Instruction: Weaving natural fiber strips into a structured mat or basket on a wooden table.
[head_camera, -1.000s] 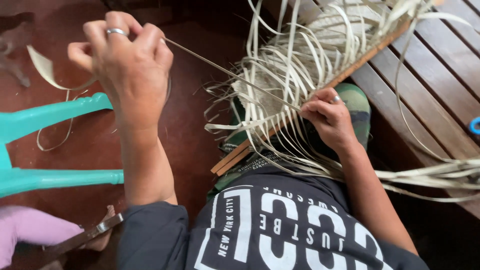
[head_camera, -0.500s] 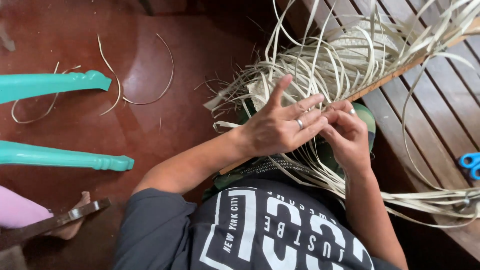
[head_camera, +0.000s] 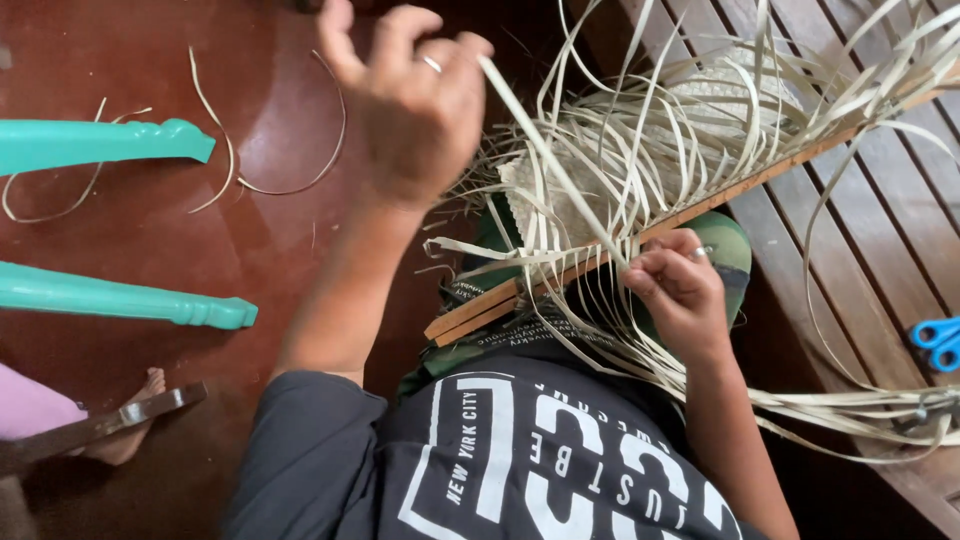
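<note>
Lifted away, left hand (head_camera: 415, 100) pulls a flat pale strip (head_camera: 545, 150) taut; right hand (head_camera: 680, 285) pinches its base.

Open red floor (head_camera: 270, 260) leftward — loose strips (head_camera: 640, 150) and wooden slat (head_camera: 600, 262) crowding the right.

The woven mat (head_camera: 600, 190) lies across the person's lap, with the wooden slat (head_camera: 700, 205) running slantwise along its near edge. The right hand (head_camera: 680, 290) sits at that edge, just below the slat, among the loose strips (head_camera: 850, 405) that trail off to the right over the slatted desk (head_camera: 880, 200). The scissors (head_camera: 938, 340) lie on the desk at the far right. The left hand (head_camera: 410, 100) is raised to the left of the mat, above the floor (head_camera: 150, 230), a strip (head_camera: 545, 150) stretching from it down to the right hand. Two chair legs (head_camera: 110, 300) lie on the floor at the far left, with stray strips (head_camera: 270, 180) beside them.
</note>
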